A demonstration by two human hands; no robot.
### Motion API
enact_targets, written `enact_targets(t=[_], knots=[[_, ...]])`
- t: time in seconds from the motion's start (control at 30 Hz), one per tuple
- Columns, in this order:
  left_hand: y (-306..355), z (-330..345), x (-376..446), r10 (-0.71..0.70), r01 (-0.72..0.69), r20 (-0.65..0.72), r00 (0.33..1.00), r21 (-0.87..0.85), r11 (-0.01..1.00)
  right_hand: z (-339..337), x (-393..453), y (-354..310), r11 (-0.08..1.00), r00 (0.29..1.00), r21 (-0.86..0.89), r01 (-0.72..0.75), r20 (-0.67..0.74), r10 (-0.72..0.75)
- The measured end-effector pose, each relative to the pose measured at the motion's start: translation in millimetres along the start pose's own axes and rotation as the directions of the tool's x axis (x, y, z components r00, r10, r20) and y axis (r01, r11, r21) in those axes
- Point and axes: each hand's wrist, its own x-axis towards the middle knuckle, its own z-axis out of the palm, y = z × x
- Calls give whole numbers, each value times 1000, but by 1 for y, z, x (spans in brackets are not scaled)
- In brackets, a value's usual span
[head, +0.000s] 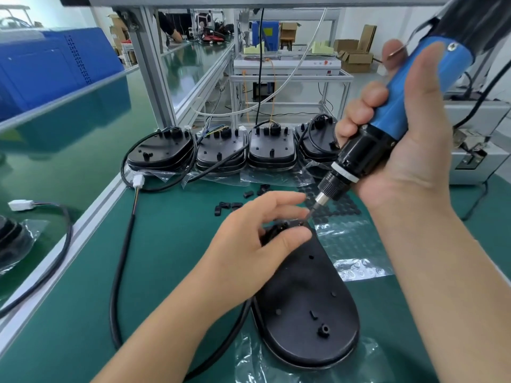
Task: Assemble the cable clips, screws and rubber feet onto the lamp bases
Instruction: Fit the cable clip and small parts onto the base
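black cable lies on the green counter at left | left hand rests on far end of lamp base, thumb and fingers pinching at the bit tip | loose cable clips just beyond | right hand curled round tilted blue screwdriver | stacked lamp bases along far edge

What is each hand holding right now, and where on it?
The right hand grips the electric screwdriver round its blue and black barrel. The left hand pinches at the far end of the lamp base, beside the bit; what it pinches cannot be told.
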Motion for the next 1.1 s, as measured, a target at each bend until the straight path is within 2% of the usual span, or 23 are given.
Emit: enact_targets(t=[0.07, 0.17, 0.23, 0.3, 0.6, 0.97, 1.1], knots=[[-5, -10, 5, -81, 81, -47, 996, -3, 997, 3, 1, 0, 1000, 999, -10, 20, -26, -20], [-12, -17, 12, -218, 217, 27, 976, 41, 975, 6, 2, 3, 998, 995, -36, 57, -76, -60], [-14, -17, 17, -229, 219, 54, 972, 158, 963, 8, 1, 6, 995, 993, -66, 79, -86, -85], [-16, -18, 22, -224, 212, 38, 974, 192, 958, 10, 0, 8, 992, 991, -86, 93, -83, -101], [-34, -30, 34, -300, 301, 128, 945, 13, 954, 17, -3, 22, 973, 988, -189, 134, -47, -145], [-47, -22, 29, -341, 344, 47, 939, -108, 933, 27, -7, 43, 937, 984, -299, 180, 44, -175], [-51, -21, 31, -352, 360, 77, 933, -148, 921, 27, -7, 45, 925, 980, -323, 200, 80, -184]])
